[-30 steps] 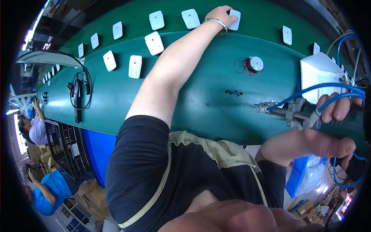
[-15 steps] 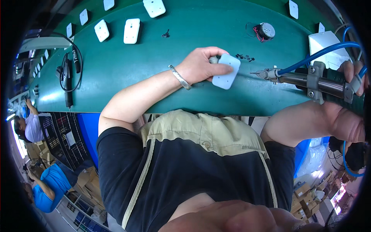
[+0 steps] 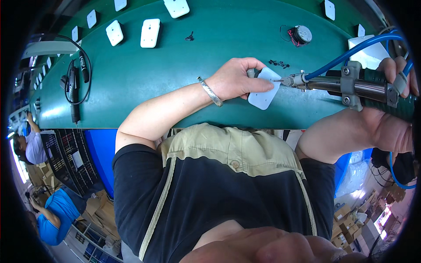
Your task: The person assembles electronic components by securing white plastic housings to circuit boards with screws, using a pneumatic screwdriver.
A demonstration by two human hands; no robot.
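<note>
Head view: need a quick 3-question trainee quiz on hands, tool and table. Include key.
1. What does the left hand hold?
a) a black cable
b) a rounded white part
c) a cardboard box
2. True or false: the right hand is on the silver-barrelled driver, with the driver's tip at the piece in the other hand.
3. Fill in: the round silver-topped part sits on a ____-coloured table.

Key: 1 b; 2 true; 3 green.
</note>
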